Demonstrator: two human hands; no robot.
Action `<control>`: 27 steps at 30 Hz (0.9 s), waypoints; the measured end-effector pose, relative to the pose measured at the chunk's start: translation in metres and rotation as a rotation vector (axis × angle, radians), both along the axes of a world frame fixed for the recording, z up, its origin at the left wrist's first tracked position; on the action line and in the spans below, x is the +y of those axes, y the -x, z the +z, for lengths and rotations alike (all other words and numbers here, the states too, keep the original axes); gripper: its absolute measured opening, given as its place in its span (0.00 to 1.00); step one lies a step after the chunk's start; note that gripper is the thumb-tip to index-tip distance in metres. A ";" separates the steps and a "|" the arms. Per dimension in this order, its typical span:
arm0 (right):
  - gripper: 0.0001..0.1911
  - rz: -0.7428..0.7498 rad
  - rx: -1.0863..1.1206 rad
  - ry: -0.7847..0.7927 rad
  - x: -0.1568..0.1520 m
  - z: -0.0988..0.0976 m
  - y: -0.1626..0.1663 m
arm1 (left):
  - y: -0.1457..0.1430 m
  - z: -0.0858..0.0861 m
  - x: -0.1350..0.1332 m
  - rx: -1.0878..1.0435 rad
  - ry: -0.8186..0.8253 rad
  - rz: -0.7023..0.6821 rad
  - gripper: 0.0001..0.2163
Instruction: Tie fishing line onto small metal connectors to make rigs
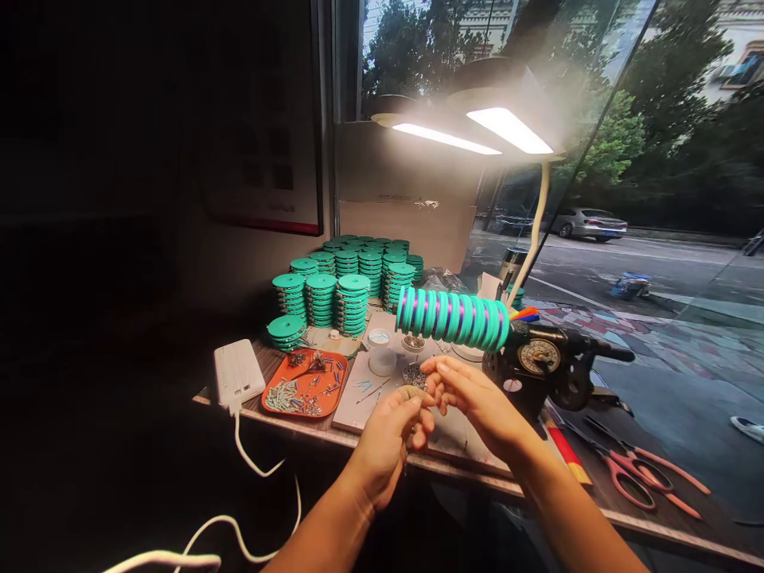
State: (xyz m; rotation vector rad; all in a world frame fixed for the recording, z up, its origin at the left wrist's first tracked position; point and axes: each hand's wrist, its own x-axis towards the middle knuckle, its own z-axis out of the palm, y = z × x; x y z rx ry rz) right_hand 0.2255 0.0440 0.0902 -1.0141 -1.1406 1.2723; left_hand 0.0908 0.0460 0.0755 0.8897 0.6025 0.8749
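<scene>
My left hand and my right hand are raised close together above the front of a pale work board. Both are closed, thumb against fingers, their fingertips nearly meeting. Whatever is pinched between them is too small or thin to make out. Just beyond them, a row of turquoise line spools with purple showing between sits on the spindle of a black winding machine. Behind my fingertips lie a small dish of tiny metal parts and a white round cup.
An orange tray of small fishing-tackle-like parts stands left, beside a white power bank with a cable. Stacked turquoise spools fill the back. Scissors and pliers lie right, near the table edge. A lit lamp hangs above.
</scene>
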 end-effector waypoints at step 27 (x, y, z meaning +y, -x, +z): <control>0.13 -0.092 -0.071 -0.091 0.018 0.011 0.000 | -0.012 0.021 0.024 0.049 -0.050 0.039 0.06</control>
